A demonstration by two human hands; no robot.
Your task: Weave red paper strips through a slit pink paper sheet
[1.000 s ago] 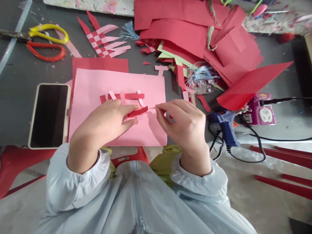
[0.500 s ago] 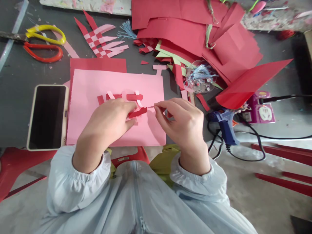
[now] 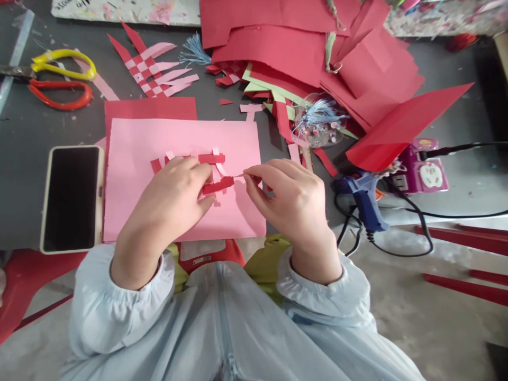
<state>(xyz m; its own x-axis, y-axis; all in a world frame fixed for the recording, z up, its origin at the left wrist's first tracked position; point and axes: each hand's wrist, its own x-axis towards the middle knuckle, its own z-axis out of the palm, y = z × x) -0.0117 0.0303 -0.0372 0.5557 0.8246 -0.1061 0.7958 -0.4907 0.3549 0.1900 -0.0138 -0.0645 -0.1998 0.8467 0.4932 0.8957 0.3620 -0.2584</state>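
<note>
Weaving of paper strips, in hand on a pink sheet (image 3: 135, 211) laid on the dark bench (image 3: 47, 127).

Item 1, half-made weave (image 3: 210, 157): red and pink strips crossed, near the middle of the pink sheet, partly under the left hand (image 3: 170, 196).

Item 2, red strip (image 3: 217, 185): its loose end juts rightward from between that hand's forefinger and thumb, lifted a little off the sheet.

Item 3, thin strip (image 3: 238, 175) (pinkish, most of it hidden): its tip shows just beside the red strip's end.

Grip, left: closed down over the weave, fingers curled on it, red strip pinned between forefinger and thumb.

Grip, right hand (image 3: 286, 198): a narrow pinch, thumb and forefinger tips together on the thin strip. The other fingers are curled and hold nothing that can be seen.

Handling note (a judgement only): the step looks best done with the left hand pressing the crossings flat so none slip. The thin strip should be fed level and slowly, over one and under the next, then nudged snug against its neighbour. A hard pull would likely tear or buckle paper this slight.

Adjacent:
- phone (image 3: 71, 198), left of the sheet
- scissors (image 3: 59, 79), far left
- finished woven piece (image 3: 153, 69), beyond the sheet
- red paper stack (image 3: 317, 47)
- glue gun (image 3: 363, 198), right of the right hand
</note>
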